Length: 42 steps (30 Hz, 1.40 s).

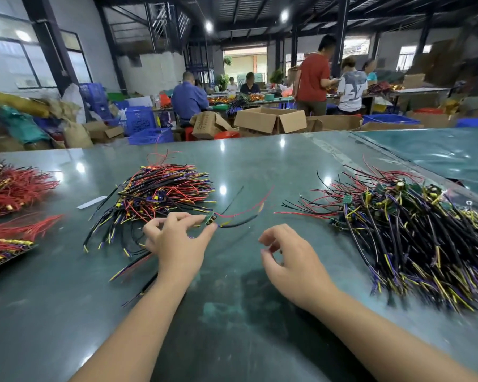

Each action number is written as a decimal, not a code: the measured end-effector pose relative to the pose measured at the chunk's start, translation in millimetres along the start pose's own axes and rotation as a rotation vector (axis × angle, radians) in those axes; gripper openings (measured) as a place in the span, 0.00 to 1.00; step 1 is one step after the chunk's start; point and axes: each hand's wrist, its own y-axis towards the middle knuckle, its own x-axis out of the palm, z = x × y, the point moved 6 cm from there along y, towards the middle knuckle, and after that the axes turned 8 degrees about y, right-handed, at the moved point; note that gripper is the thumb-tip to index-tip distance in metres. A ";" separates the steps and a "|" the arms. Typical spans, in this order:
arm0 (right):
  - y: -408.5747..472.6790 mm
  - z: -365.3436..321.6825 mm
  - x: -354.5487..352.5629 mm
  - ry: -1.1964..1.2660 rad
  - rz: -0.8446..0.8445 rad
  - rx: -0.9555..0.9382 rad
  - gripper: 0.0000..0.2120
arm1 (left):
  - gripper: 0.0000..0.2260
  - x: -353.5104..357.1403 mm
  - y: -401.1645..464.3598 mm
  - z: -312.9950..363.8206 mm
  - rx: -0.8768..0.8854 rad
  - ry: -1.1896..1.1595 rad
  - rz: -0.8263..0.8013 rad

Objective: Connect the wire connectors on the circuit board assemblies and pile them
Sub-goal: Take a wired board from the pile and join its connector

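- I see a small green circuit board assembly [210,218] pinched at my left hand's [174,241] fingertips, its red and black wires trailing right over the green table [232,312].
- My right hand [290,260] hovers just beside it, fingers loosely curled, holding nothing.
- A finished pile [160,194] lies beyond the left hand; an unsorted heap [414,232] sits right.
- Red wire bundles [11,188] lie far left.

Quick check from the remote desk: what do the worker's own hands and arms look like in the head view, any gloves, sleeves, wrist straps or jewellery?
Both are bare. The left hand and right hand wear no gloves, and no rings show on the visible fingers. Both forearms are uncovered right down to the bottom edge of the frame, so no sleeve appears. No watch, wrist strap, bracelet, tape or marking is visible on either wrist.
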 end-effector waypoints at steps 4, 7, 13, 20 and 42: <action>-5.8 6.7 13.2 0.528 -0.040 0.396 0.19 | 0.07 5.9 -19.9 21.4 -0.146 -0.736 -0.204; -2.7 -5.4 16.4 1.036 0.018 0.433 0.17 | 0.14 12.3 -37.9 40.4 -0.156 -0.956 -0.383; -0.5 -6.6 -1.6 1.012 0.175 0.221 0.07 | 0.06 31.0 -53.5 47.9 0.048 -0.664 -0.624; -6.7 -24.6 -0.9 0.568 0.118 -0.051 0.14 | 0.14 20.4 -49.6 52.6 0.237 -0.562 -0.455; -6.9 -21.7 -8.3 0.479 0.121 -0.063 0.06 | 0.07 12.7 -46.0 51.6 0.037 -0.920 -0.486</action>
